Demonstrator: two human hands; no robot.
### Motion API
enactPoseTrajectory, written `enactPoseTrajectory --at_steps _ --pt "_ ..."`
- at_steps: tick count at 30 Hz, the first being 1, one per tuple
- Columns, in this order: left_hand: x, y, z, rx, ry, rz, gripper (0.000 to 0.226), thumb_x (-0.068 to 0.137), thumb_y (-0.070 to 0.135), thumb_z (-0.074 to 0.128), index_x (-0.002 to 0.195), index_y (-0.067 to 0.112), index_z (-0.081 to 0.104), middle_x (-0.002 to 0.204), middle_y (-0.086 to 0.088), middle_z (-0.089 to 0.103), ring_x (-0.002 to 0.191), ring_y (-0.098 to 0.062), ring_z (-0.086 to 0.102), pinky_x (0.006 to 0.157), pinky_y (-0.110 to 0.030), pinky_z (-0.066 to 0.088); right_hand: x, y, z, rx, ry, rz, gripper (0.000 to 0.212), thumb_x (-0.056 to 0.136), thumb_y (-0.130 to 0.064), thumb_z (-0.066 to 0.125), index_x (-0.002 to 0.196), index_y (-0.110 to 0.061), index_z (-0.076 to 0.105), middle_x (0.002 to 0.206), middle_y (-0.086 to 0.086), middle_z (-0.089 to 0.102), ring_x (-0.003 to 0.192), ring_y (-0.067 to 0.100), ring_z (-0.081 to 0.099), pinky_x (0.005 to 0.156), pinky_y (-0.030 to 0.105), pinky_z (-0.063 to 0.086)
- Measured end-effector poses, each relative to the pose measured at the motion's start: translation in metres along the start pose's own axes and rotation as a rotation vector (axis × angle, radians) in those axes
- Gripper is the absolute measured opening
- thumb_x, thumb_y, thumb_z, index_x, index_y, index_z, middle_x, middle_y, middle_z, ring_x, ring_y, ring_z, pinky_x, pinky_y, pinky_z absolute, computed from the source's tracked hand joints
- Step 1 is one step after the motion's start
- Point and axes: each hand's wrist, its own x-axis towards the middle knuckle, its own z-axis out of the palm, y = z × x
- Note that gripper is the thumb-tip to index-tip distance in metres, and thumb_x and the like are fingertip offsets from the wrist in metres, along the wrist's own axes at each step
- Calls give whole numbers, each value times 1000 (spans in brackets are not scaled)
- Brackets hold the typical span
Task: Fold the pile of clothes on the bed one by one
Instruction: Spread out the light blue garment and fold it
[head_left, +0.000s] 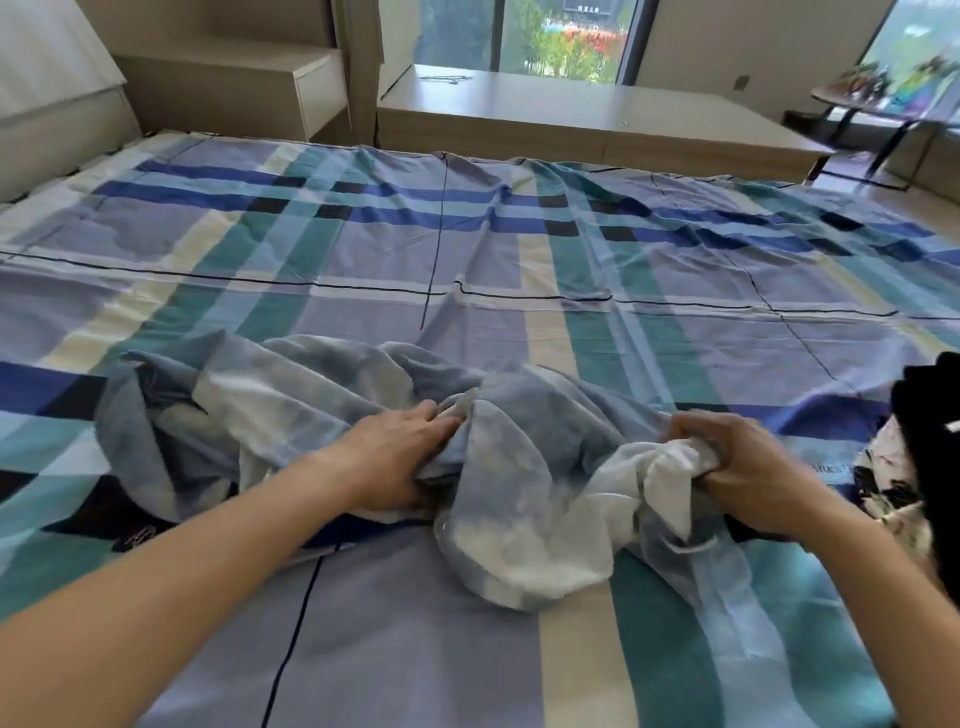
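A crumpled blue-and-white tie-dye garment (322, 410) lies bunched across the near middle of the bed (467, 249), which is covered by a blue, teal and cream plaid sheet. My left hand (397, 457) grips a fold of the garment near its centre, fingers tucked under the cloth. My right hand (737, 467) holds a white bunched part of the same garment at its right end, fingers curled round it. A pile of black and printed clothes (919, 457) sits at the bed's right edge, partly out of frame.
A wide stretch of plaid sheet spreads beyond the garment. A padded headboard (57, 104) stands at the far left, a low wooden cabinet (571, 119) runs along the far side under the window, and a small table (872, 104) sits at the far right.
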Motion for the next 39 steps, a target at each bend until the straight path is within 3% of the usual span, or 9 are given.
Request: enactPoseTrajectory --at_steps 7,11,16,19,23,28,34,36,39 --pt "-18 -110 -73 -185 674 -542 49 81 9 71 127 24 65 119 -24 66 108 -46 62 88 -51 52 -16 40 -53 248 667 312 14 85 1 55 76 -10 52 64 12 52 58 19 41 41 17 30" --pt "-29 -137 -83 -34 391 -841 73 79 21 75 143 15 42 137 -27 44 126 -47 42 104 -56 39 -9 21 -33 340 550 341 16 91 2 56 77 -5 52 57 2 49 51 8 40 40 18 30" --pt "-39 -8 -68 -350 575 -89 63 81 34 63 142 25 47 138 2 50 123 -8 48 106 -31 42 2 -44 0 592 365 264 16 84 -8 66 75 -20 60 54 -8 56 53 9 47 44 19 37" --pt "-43 87 -51 -693 412 248 58 79 43 80 130 28 55 115 16 63 105 4 58 87 -11 45 -5 -85 11 841 167 165 25 74 0 68 83 -23 65 66 1 68 58 12 58 50 22 43" --pt "-27 124 -25 -992 346 212 42 78 36 76 117 25 64 103 12 71 97 -2 66 85 -32 54 -24 -103 8 1013 -47 0 40 70 -8 79 105 -9 61 89 11 73 76 19 66 65 26 55" --pt "-25 108 -52 -978 530 178 13 79 23 67 88 14 66 77 -2 68 67 -3 58 61 -22 47 -27 -74 -11 845 -21 -8 41 70 -7 82 104 -8 59 87 31 66 71 19 58 63 25 49" --pt "-33 97 -75 -1117 635 145 9 94 19 68 97 10 69 78 -20 67 64 -21 59 55 -34 47 -20 -61 3 772 -126 -133 26 84 -19 77 105 -6 69 99 15 71 89 23 66 83 37 48" --pt "-35 99 -78 -1212 677 108 9 96 19 64 96 16 73 85 -14 73 75 -16 64 67 -30 52 -19 -65 11 819 -283 -180 33 84 -10 75 116 -3 66 112 16 70 105 32 67 94 41 50" --pt "-37 96 -84 -1266 714 63 10 95 18 64 90 23 71 75 7 74 75 -5 67 72 -21 54 -17 -69 23 709 -422 -168 19 81 -7 80 95 -13 68 87 5 65 79 19 59 73 31 46"
